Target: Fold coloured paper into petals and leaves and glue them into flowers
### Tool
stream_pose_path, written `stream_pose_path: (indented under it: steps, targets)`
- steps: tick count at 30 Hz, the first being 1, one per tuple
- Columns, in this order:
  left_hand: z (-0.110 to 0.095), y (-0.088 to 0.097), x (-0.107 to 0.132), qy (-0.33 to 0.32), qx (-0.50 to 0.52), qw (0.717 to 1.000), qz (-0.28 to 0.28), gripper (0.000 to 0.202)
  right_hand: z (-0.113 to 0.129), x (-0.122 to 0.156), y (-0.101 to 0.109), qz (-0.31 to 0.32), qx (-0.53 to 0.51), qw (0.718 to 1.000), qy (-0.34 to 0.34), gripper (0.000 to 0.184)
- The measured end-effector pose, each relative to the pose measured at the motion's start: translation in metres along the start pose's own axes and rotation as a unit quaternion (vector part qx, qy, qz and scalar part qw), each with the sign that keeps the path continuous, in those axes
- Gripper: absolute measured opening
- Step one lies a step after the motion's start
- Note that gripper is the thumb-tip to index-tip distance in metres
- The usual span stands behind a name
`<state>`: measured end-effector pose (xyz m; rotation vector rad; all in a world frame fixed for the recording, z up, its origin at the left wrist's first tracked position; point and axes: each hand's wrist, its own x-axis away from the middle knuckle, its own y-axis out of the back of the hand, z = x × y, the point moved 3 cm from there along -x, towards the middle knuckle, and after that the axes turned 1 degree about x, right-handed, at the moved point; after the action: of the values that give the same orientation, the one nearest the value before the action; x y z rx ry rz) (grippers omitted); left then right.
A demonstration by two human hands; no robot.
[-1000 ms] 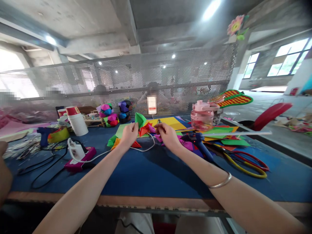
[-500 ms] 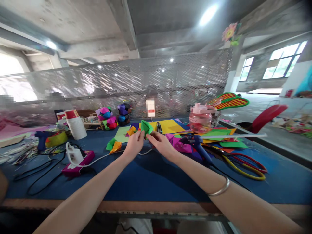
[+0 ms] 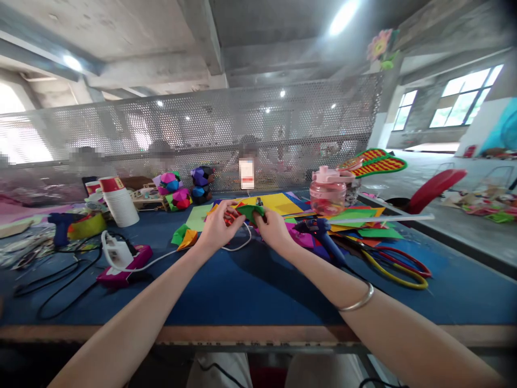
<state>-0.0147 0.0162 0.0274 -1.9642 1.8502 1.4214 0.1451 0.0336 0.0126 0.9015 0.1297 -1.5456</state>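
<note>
Both my hands are raised over the middle of the table, around a small piece of folded green paper (image 3: 250, 211). My right hand (image 3: 275, 229) pinches the right end of it between thumb and fingers. My left hand (image 3: 220, 225) curls round its left end, with the thumb tip against the paper and the fingers partly behind it. Left of my left hand lie a green folded paper piece (image 3: 179, 234) and an orange one (image 3: 188, 240). Yellow paper sheets (image 3: 283, 204) lie behind my hands, and magenta folded paper (image 3: 302, 237) is to the right.
At right are a blue glue gun (image 3: 325, 237), large scissors (image 3: 398, 269), coloured sheets (image 3: 379, 231) and a pink jug (image 3: 328, 191). A phone (image 3: 246, 173) stands at the back. At left are a magenta power strip (image 3: 133, 265), stacked cups (image 3: 121, 205) and paper-faceted figures (image 3: 177, 191).
The green paper has tipped from standing upright to lying flatter and moved slightly right. My left hand's grip has loosened and its fingers have spread. The whole view has shifted slightly.
</note>
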Motion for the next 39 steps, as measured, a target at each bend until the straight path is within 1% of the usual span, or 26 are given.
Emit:
stream_pose_path:
  steps: [2,4,7,10,12,15,18,20,22,24,26,28,30,31,33,35,37,39]
  targets:
    - [-0.001,0.001,-0.001,-0.021,0.014,1.000,0.008,0.039,0.003,0.003,-0.002,0.024,0.008,1.000,0.015,0.019]
    - [-0.002,-0.001,0.001,-0.035,-0.002,0.999,0.034,0.032,0.006,0.006,-0.005,0.044,0.018,0.998,0.030,0.017]
    - [-0.001,-0.003,0.002,-0.008,-0.038,0.998,0.048,0.023,0.006,0.008,-0.008,0.051,0.042,0.997,0.040,0.019]
    - [0.003,-0.003,0.002,0.036,-0.041,0.998,0.039,0.020,0.004,0.007,-0.010,0.056,0.047,0.997,0.035,0.021]
    - [0.005,-0.004,0.002,0.044,-0.024,0.998,0.036,0.020,0.003,0.007,-0.010,0.061,0.046,0.996,0.034,0.018]
    - [0.006,-0.005,0.002,0.027,-0.007,0.999,0.038,0.023,0.004,0.009,-0.011,0.076,0.050,0.995,0.038,0.014]
    - [0.004,-0.005,0.004,0.007,-0.053,0.998,0.035,0.021,0.009,0.012,-0.011,0.094,0.053,0.993,0.044,0.013]
    - [0.002,-0.004,0.006,0.005,-0.083,0.996,0.021,0.022,0.014,0.015,-0.012,0.099,0.050,0.993,0.048,0.012]
    - [0.000,-0.003,0.008,0.004,-0.090,0.996,0.007,0.025,0.018,0.017,-0.013,0.098,0.043,0.993,0.046,0.010]
    - [-0.001,-0.003,0.008,-0.001,-0.083,0.997,0.003,0.027,0.020,0.018,-0.012,0.086,0.024,0.995,0.034,0.011]
    - [-0.001,-0.003,0.006,0.006,-0.067,0.998,0.009,0.023,0.019,0.015,-0.008,0.069,0.001,0.997,0.019,0.014]
    - [0.001,0.001,0.001,0.022,-0.028,0.999,0.024,0.019,0.016,0.009,-0.002,0.044,-0.018,0.999,0.005,0.016]
    - [0.004,0.009,-0.007,0.024,0.031,0.999,0.021,0.022,0.009,0.001,0.007,0.006,-0.040,0.999,-0.014,0.017]
    - [0.005,0.015,-0.011,0.016,0.061,0.998,0.007,0.027,0.005,-0.004,0.011,-0.017,-0.057,0.998,-0.028,0.018]
    - [0.010,0.030,-0.018,0.017,0.102,0.993,-0.048,0.033,-0.002,-0.011,0.017,-0.059,-0.103,0.991,-0.060,0.021]
    - [0.018,0.042,-0.023,0.046,0.120,0.987,-0.094,0.031,-0.007,-0.015,0.018,-0.082,-0.158,0.980,-0.093,0.023]
    - [0.026,0.050,-0.026,0.071,0.109,0.985,-0.116,0.027,-0.009,-0.015,0.015,-0.092,-0.210,0.966,-0.122,0.025]
    - [0.033,0.053,-0.027,0.091,0.093,0.985,-0.116,0.023,-0.009,-0.014,0.013,-0.102,-0.250,0.952,-0.142,0.027]
